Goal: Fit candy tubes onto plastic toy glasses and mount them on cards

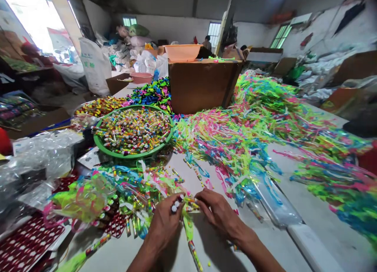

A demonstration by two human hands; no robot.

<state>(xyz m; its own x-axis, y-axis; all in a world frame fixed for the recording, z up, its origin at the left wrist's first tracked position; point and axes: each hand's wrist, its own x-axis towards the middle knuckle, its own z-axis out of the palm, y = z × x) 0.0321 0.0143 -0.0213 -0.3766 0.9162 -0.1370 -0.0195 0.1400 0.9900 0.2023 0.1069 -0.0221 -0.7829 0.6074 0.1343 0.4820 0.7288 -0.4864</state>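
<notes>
My left hand (165,221) is closed around small clear tubes, their white caps (176,206) showing at the thumb. The fingers of my right hand (220,215) pinch the end of a tube of coloured beads (191,203), close to the left hand. Below the hands a yellow-green plastic piece (187,226) runs down to another bead-filled tube (194,256) on the white table. Left of my left hand lies a heap of neon plastic pieces with tubes attached (129,189). A few loose tubes (197,173) are scattered beyond the hands.
A round green basket (132,156) full of bead tubes stands at the back left. Neon plastic strips (218,134) are piled across the middle and right. Behind stands a cardboard box (203,85) bearing an orange basin (182,54). A white-handled, knife-like tool (309,244) lies right.
</notes>
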